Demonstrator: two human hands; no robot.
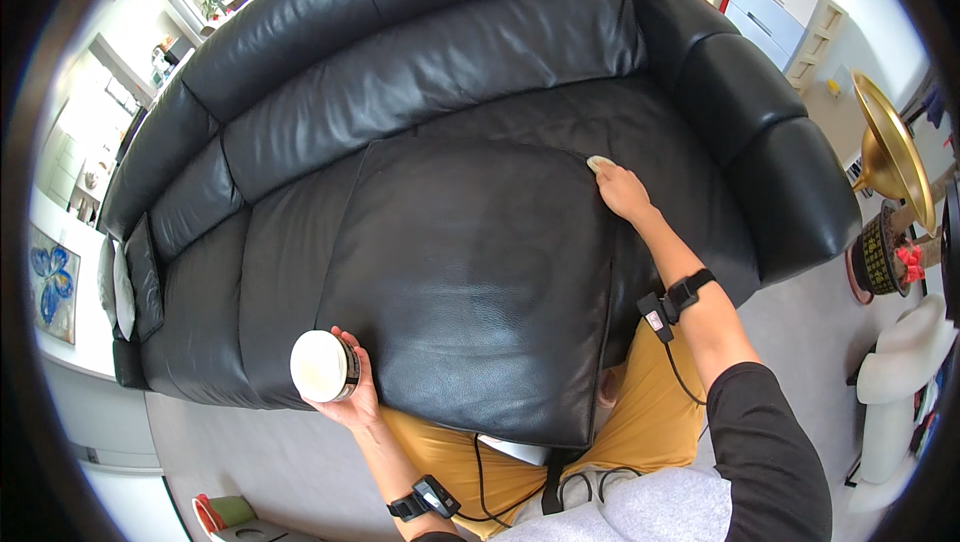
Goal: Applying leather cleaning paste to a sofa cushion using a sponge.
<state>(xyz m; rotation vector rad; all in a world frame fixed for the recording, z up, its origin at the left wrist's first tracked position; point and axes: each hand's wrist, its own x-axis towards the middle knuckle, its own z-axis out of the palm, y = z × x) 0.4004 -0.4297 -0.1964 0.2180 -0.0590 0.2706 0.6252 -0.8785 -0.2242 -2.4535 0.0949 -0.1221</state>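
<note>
My left hand (358,384) grips a round jar (324,366), its pale top facing up toward me. Whether that top is a lid or the jar's contents, I cannot tell. A large black leather cushion (480,257) lies in front of me, its near end over my lap. At its far right corner, my right hand (622,188) pinches a small pale pad or sponge (599,164) against the leather. Dull, smeared patches show on the cushion's far part, while its near part shines.
Behind the cushion curves a black leather sofa (427,54) with a padded armrest (795,174). To the right stand a drawer unit (772,6), a gold dish-shaped object (896,152), a potted plant (881,257) and a white chair (896,384). Cables (679,377) run from my wrist straps.
</note>
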